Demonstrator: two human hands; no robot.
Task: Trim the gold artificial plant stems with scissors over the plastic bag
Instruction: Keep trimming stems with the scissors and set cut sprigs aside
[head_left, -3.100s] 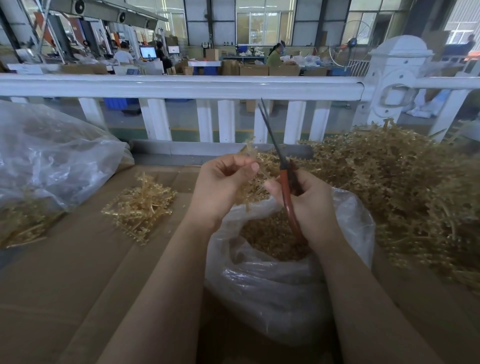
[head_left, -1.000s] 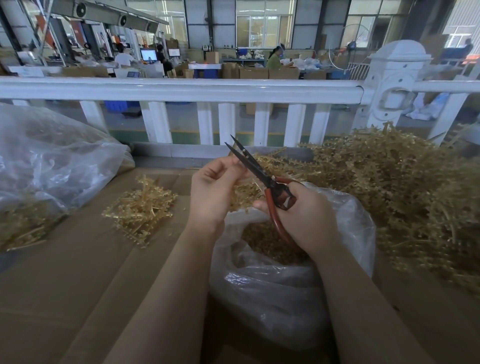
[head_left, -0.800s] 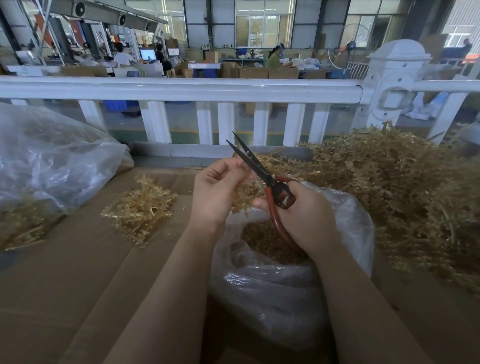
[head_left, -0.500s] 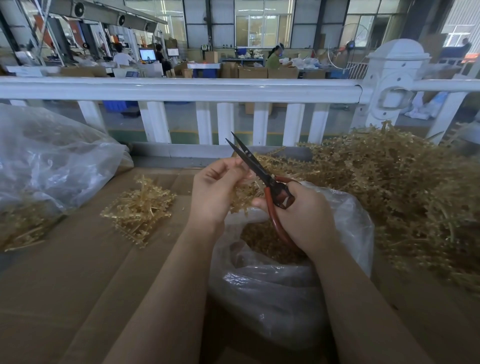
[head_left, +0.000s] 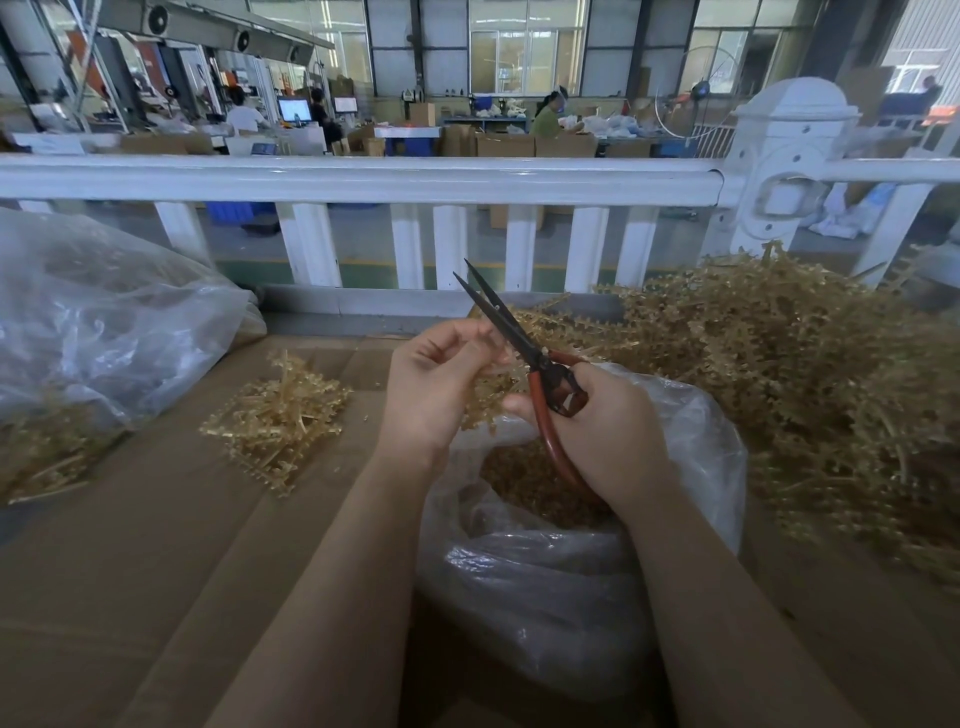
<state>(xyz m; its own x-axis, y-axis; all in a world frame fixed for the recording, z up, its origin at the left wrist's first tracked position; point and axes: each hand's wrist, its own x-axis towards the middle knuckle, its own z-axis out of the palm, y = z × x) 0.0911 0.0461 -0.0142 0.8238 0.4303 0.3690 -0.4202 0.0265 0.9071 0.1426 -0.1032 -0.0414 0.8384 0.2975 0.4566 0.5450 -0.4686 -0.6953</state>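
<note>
My left hand (head_left: 434, 387) pinches a gold plant stem (head_left: 483, 397) above the open clear plastic bag (head_left: 561, 587), which holds gold trimmings (head_left: 524, 483). My right hand (head_left: 602, 431) grips the red-handled scissors (head_left: 524, 348). Their dark blades are slightly apart and point up-left, crossing just right of my left fingertips. Much of the stem is hidden behind my left hand.
A big heap of gold stems (head_left: 789, 395) lies to the right. A small pile of gold pieces (head_left: 283, 415) rests on the cardboard surface (head_left: 130, 571) at left, near another clear bag (head_left: 93, 338). A white railing (head_left: 363, 182) runs across behind.
Three seconds ago the scissors stood nearly upright; they have since tilted up-left with the blades parted beside my left fingers. Over the last second both hands barely moved.
</note>
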